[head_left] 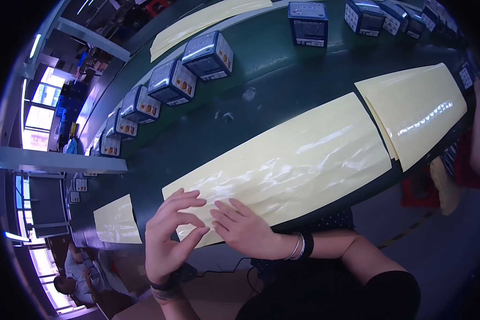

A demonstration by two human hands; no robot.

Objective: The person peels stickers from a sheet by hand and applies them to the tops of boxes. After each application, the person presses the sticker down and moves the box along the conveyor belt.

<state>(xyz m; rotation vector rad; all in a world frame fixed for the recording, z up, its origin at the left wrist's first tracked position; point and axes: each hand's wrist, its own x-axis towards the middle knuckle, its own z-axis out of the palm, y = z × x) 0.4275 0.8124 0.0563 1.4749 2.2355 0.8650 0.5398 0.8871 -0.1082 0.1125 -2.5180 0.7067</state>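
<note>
A long pale-yellow glossy sheet (pixel 282 160) lies in front of me on the dark green work surface (pixel 197 152), wrinkled and shiny in places. At its near left end my left hand (pixel 170 237) is raised, thumb and forefinger tips brought together in a pinch; whatever is between them is too small to make out. The other fingers of that hand are curved and apart. My right hand (pixel 242 229) rests palm down on the sheet's near edge, fingers stretched out, just right of the left hand.
Blue printed boxes (pixel 208 55) stand in a row along the far side, with more blue boxes (pixel 365 17) at far right. Other yellow sheets (pixel 416 109) lie right, left and beyond. Another person's arm (pixel 479 128) is at the right edge; a person (pixel 80 282) sits lower left.
</note>
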